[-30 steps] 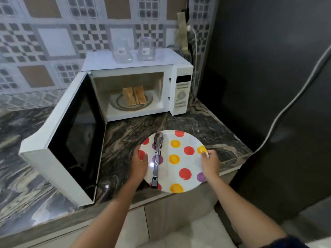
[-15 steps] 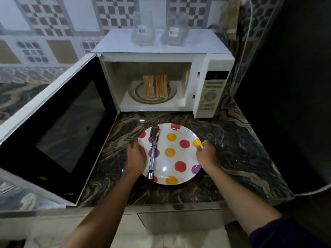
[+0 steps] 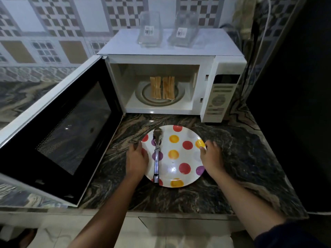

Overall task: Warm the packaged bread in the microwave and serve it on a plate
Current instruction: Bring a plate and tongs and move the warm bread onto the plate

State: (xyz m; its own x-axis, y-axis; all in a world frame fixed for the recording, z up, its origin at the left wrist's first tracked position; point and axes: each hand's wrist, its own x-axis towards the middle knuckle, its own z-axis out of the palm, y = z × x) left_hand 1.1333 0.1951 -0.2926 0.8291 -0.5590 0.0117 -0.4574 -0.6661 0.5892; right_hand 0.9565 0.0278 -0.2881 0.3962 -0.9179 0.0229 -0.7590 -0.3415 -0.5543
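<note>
Your left hand (image 3: 137, 159) grips left rim of plate (image 3: 186, 154), fingers curled over edge. Your right hand (image 3: 212, 158) pinches right rim, thumb on top. Plate sits on counter (image 3: 241, 158) just in front of microwave (image 3: 172, 77). Tongs (image 3: 156, 154) lie on plate's left half, beside your left hand. Microwave door (image 3: 59, 129) swung wide open. Bread (image 3: 162, 87) inside, slices upright on turntable (image 3: 159, 93). Two clear containers (image 3: 149, 30) on microwave top.

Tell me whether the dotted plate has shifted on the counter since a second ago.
Yes. The plate has moved inward, toward the microwave: earlier it overhung the counter's front edge, and now it lies fully on the stone, between both hands.
</note>
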